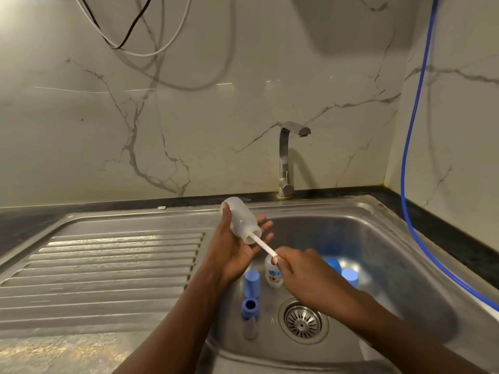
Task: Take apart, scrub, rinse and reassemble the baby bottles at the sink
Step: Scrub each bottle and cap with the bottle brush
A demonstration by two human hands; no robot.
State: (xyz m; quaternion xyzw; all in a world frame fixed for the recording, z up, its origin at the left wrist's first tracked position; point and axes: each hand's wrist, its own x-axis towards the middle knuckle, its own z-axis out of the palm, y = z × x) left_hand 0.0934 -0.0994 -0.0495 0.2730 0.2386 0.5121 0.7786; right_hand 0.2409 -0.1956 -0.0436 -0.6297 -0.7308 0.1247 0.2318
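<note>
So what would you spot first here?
The left hand holds a clear bottle above the sink, and the right hand grips a white brush handle stuck into its mouth. Blue caps stand in the sink below, and a blue hose hangs down the right wall.

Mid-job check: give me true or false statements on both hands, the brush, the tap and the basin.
1. The left hand holds the clear plastic bottle. True.
2. The white brush handle enters the bottle's mouth. True.
3. Water runs from the chrome tap. False: no stream shows.
4. The right hand is empty. False: its fingers grip the brush handle.
5. A blue plastic cap stands in the steel sink. True.
</note>
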